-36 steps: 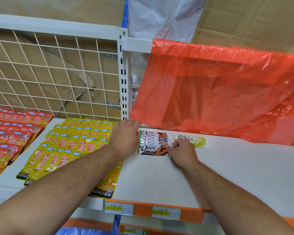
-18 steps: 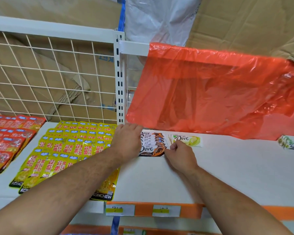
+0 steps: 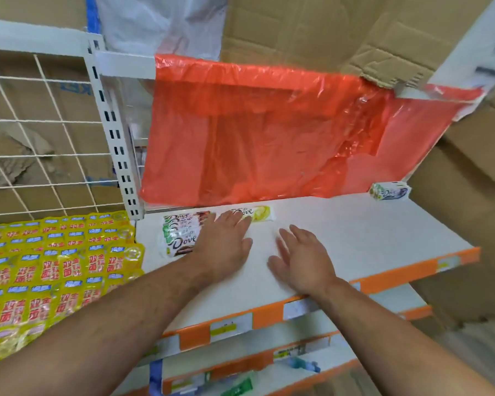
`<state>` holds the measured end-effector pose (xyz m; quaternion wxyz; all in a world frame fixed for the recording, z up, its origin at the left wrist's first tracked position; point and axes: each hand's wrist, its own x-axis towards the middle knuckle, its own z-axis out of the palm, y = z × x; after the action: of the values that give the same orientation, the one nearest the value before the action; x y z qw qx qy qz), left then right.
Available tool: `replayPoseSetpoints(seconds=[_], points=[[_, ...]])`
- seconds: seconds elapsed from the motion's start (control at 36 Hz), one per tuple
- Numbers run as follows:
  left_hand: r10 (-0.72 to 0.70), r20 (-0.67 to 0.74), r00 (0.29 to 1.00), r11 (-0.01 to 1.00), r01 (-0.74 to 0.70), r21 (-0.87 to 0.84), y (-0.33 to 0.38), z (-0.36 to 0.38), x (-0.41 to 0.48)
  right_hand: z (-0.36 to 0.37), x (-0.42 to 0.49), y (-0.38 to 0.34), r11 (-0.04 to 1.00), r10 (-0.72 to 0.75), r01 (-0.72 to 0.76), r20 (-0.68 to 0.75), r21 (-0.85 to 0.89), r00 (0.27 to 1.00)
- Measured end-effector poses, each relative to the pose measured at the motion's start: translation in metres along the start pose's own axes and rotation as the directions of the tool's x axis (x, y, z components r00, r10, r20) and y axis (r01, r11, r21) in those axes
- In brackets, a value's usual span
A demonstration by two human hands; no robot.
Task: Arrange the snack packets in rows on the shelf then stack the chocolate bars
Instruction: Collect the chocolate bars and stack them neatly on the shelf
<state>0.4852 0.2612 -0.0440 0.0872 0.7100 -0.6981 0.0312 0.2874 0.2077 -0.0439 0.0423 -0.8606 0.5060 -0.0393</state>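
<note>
Chocolate bars [image 3: 180, 232] fanned at back-left corner of shelf [image 3: 355, 238]; yellow bar [image 3: 259, 214] just beside, along back edge. Left hand [image 3: 223, 247] flat, fingers straight, over both. Right hand [image 3: 300, 261] flat, empty, mid-shelf. Best: square fanned ends first, then lift yellow bar on top.

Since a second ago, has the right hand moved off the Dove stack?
Yes. The right hand left the right end of the Dove stack, moving right and toward the shelf front.

Glossy foil snack packets [image 3: 55, 261], shiny chocolate bar wrappers [image 3: 180, 232], matt white shelf [image 3: 355, 232], thin crinkly orange plastic sheet [image 3: 269, 138], rough cardboard [image 3: 297, 30] behind.
</note>
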Motion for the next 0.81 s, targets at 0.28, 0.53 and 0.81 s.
replayPoseSetpoints(seconds=[0.28,0.53,0.81], points=[[0.044,0.023,0.999,0.999,-0.043,-0.029,0.111,0.009,0.039,-0.02,-0.035,0.111,0.994,0.054,-0.051,-0.024,0.094,0.998],[0.032,-0.014,0.999,0.997,-0.033,-0.075,0.23,0.017,0.068,-0.036,-0.055,0.222,0.973,0.099,-0.096,-0.002,0.209,0.995],[0.022,0.053,0.998,0.992,-0.016,-0.122,0.288,0.04,0.113,-0.034,-0.048,0.307,0.951,0.139,-0.141,0.028,0.276,0.99]])
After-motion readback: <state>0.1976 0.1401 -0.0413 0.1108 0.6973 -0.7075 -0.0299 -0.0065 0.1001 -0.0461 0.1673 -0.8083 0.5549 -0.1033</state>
